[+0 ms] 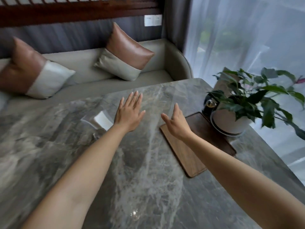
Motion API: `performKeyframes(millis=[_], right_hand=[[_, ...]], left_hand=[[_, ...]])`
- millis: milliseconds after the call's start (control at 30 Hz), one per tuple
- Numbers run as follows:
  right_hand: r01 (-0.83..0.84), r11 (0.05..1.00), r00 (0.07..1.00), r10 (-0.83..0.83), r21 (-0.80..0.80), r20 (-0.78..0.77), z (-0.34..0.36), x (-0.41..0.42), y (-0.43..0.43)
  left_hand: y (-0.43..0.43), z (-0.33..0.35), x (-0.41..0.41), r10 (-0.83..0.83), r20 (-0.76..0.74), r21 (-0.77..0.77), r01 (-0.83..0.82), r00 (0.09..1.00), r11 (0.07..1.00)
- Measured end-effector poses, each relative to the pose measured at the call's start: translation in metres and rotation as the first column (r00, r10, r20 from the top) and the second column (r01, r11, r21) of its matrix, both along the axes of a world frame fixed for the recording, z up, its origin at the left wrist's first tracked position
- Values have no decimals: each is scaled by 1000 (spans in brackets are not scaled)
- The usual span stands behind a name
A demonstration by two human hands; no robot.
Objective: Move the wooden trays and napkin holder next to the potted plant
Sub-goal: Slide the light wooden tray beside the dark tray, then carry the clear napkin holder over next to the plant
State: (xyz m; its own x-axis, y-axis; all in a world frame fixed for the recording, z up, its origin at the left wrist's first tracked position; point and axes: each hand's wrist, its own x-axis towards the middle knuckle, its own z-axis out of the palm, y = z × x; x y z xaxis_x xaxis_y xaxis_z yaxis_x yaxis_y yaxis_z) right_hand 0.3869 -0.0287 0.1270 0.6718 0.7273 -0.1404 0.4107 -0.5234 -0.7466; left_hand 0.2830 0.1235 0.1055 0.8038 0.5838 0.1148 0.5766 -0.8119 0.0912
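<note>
Both hands are open and hold nothing — the left hand (129, 113) and right hand (175, 123). The light tray (184, 154) lies under the right hand, so a quick push could bump the potted plant (231, 119) just past it.

Table: your grey marble table (140, 162) stands before the grey sofa (92, 63).
Trays: the light wooden tray (183, 156) lies left, touching the dark wooden tray (212, 136).
Plant: the white-potted green plant (231, 119) is behind the trays, at your right.

2 bare forearms are seen, with no sleeve reaching into view on either. The left hand (129, 114) and the right hand (175, 123) are uncovered; no glove, ring, watch or bracelet is worn, and the nails are kept short
</note>
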Motion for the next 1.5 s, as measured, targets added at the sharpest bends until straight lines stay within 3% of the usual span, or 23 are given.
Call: performKeyframes(millis=[133, 267, 567, 700, 867, 1067, 1233, 1500], right_hand=[[-209, 977, 964, 213, -41, 159, 7, -37, 45], [-345, 935, 911, 355, -84, 210, 2, -75, 86], [-434, 842, 828, 513, -320, 226, -32, -125, 125], [-392, 855, 862, 471, -340, 190, -46, -131, 129], [-354, 863, 898, 421, -360, 128, -58, -135, 128], [-314, 909, 927, 356, -275, 116, -67, -138, 127], [-279, 937, 949, 302, -209, 91, -69, -140, 122], [-256, 950, 957, 275, -180, 90, -62, -131, 96]], left_hand=[[34, 14, -61, 142, 29, 0, -142, 989, 990], [62, 14, -113, 294, 15, -41, -293, 956, 955], [88, -26, -158, 466, -64, -346, -457, 883, 819], [96, -41, -152, 514, -68, -496, -476, 855, 726], [103, -52, -140, 547, -55, -578, -474, 835, 664], [101, -57, -130, 580, -10, -695, -423, 815, 582], [96, -55, -124, 623, 59, -716, -402, 780, 571], [71, -48, -118, 645, 51, -732, -411, 763, 544]])
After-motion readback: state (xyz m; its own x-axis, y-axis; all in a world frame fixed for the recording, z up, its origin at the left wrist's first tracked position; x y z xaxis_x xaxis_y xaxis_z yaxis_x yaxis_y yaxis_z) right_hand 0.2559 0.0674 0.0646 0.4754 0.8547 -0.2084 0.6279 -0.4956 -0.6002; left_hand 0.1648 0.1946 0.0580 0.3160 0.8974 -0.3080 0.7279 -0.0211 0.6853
